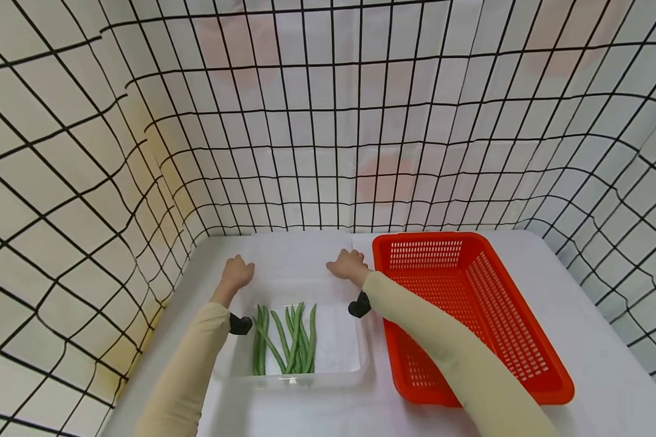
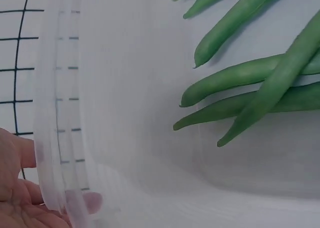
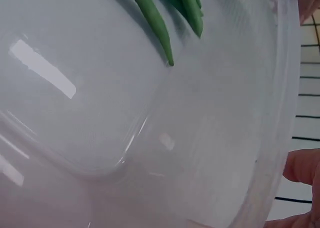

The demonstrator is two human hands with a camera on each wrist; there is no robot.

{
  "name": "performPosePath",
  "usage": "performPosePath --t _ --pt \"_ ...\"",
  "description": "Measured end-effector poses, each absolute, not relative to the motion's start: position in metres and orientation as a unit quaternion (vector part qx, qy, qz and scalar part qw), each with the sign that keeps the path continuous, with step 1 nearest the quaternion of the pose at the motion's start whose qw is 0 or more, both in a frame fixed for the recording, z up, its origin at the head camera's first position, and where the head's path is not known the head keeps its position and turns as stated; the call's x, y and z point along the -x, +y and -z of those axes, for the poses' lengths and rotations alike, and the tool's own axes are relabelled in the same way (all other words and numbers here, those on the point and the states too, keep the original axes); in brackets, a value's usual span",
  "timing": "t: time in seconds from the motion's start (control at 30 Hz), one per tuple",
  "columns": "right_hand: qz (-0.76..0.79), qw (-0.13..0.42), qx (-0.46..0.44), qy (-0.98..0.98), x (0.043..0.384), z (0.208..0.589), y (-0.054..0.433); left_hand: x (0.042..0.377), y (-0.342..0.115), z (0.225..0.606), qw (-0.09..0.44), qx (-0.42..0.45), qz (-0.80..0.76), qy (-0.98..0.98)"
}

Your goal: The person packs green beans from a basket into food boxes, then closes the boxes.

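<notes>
A clear plastic container [image 1: 336,343] sits on the white table, with several green beans [image 1: 297,340] lying loosely inside, mostly on its left half. My left hand [image 1: 237,272] is at the container's far left corner. In the left wrist view its fingers [image 2: 27,153] grip the rim, one fingertip showing through the translucent wall. At the far right corner my right hand [image 1: 348,266] holds the rim; in the right wrist view its fingers [image 3: 301,165] are at the outer edge, partly cut off by the frame. Some beans cross over each other.
A red plastic basket [image 1: 472,303] with slotted walls stands right of the container, partly under my right forearm. Black wire mesh [image 1: 336,127] rises behind the table [image 1: 284,249] and on both sides. Black wrist cameras [image 1: 240,325] hang over the container's sides.
</notes>
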State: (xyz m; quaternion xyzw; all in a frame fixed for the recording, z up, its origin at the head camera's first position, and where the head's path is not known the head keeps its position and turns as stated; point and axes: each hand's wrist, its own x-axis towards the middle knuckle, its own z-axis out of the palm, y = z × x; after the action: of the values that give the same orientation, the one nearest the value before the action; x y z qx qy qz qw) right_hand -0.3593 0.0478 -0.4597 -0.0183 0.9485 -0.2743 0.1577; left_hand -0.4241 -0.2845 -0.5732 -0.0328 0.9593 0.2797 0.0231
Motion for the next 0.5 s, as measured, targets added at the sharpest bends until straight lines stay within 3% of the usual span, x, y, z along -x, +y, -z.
performPosePath --t 0.17,0.5 --pt "0.295 0.128 0.052 0.945 0.345 0.446 0.058 0.320 -0.224 0.438 0.019 0.027 -0.293 0.956" --pt "0.345 0.074 0.152 0.923 0.266 0.423 0.078 0.233 -0.229 0.407 -0.070 -0.018 -0.309 0.948"
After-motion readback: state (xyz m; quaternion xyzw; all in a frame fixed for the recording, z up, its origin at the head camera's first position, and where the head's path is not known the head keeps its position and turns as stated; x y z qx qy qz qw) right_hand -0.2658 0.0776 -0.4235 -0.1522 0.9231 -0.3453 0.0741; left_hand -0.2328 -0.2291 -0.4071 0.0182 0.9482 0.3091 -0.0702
